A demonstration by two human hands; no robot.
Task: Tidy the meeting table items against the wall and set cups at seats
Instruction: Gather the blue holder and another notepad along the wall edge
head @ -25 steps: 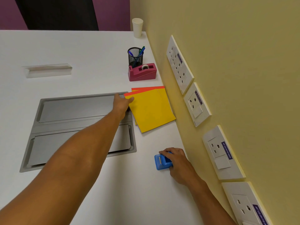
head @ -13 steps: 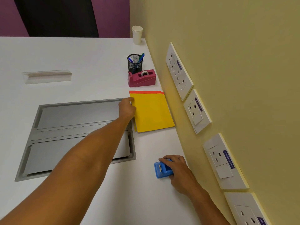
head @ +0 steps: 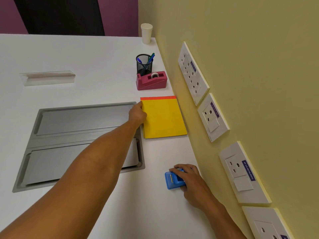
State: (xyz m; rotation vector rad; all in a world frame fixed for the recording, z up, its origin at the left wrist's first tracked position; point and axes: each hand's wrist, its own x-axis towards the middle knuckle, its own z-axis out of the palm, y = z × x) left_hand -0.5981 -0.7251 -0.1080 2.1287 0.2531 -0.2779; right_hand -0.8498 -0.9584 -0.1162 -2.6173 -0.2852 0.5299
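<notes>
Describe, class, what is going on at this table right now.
A person is tidying items along the wall side of a white table. The left hand presses on the left edge of a yellow paper stack, which lies square beside the wall. The right hand rests on a small blue stapler-like tool nearer the person. Further along stand a pink tape dispenser, a mesh pen holder and a stack of paper cups in the far corner.

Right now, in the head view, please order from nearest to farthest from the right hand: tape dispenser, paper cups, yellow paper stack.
1. Yellow paper stack, ahead by the wall.
2. Tape dispenser, beyond the stack.
3. Paper cups, far corner.
</notes>
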